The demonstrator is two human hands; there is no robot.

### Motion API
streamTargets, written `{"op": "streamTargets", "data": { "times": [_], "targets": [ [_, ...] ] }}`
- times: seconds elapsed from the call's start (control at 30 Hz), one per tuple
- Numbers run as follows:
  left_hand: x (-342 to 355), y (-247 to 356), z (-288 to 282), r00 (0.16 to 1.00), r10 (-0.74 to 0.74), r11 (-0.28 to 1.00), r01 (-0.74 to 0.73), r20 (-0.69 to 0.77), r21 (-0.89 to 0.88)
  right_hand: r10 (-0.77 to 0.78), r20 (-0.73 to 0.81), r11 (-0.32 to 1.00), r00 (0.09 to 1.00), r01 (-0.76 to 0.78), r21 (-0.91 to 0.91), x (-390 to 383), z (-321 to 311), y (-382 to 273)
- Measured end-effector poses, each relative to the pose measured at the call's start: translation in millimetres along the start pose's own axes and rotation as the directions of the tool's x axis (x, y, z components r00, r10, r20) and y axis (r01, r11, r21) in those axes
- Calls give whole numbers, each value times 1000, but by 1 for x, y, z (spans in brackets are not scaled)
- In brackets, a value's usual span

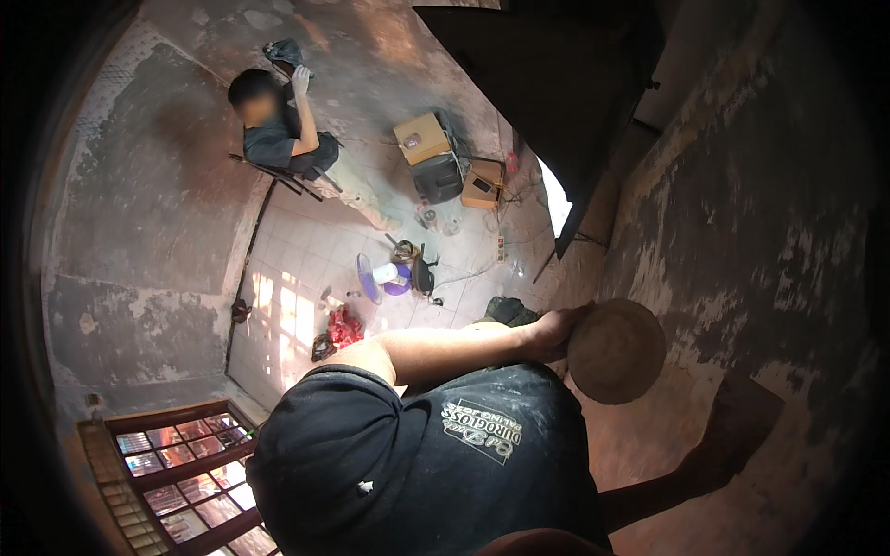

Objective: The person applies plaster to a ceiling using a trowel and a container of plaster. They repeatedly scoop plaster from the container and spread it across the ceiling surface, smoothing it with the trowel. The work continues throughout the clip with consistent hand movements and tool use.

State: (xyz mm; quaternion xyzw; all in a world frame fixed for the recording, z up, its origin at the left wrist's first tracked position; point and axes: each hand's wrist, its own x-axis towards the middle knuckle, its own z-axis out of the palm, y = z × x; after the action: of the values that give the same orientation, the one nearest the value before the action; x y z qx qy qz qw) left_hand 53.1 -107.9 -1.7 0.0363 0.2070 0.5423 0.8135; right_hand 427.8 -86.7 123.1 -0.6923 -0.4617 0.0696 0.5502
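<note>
Beside the peeling wall [686, 250], I see the left hand [559, 334] clamping the round bowl [617, 352] at its edge, presumably keeping it level; the shadowed right hand [725, 456] clasps a probable broad scraper [751, 406].

Bowl [616, 352] left of flat tool [749, 408] — fan [382, 275] on floor [315, 232], window [192, 468] far left.

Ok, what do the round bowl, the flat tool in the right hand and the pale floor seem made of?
Round bowl: matte, tan and mottled, perhaps plastic, though residue may hide the material. Flat tool: dull and smooth-looking; metal or plastic, too shadowed to tell. Pale floor: probably ceramic tile, slightly glossy, judging by its grid lines.
</note>
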Motion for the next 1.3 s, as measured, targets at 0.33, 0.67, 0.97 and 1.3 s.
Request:
{"op": "streamTargets", "data": {
  "times": [0.33, 0.67, 0.97, 1.3],
  "targets": [
    [10, -9, 0, 998, 2, 1000, -1, 62, -16, -6, 27, 998, 1000, 4, 56, 0, 1, 5],
    [20, -16, 2, 995, -15, 1000, 14, 102, 14, 4, 21, 998, 1000, -6, 57, -4, -20, 7],
    [5, -11, 8, 993, -31, 999, 30, 112, 11, 19, 36, 998, 999, -21, 66, -15, -27, 6],
    [9, -19, -33, 997, -67, 987, 59, 45, 151, 47, -22, 991, 999, -44, 126, -31, -28, 5]
  ]
}}
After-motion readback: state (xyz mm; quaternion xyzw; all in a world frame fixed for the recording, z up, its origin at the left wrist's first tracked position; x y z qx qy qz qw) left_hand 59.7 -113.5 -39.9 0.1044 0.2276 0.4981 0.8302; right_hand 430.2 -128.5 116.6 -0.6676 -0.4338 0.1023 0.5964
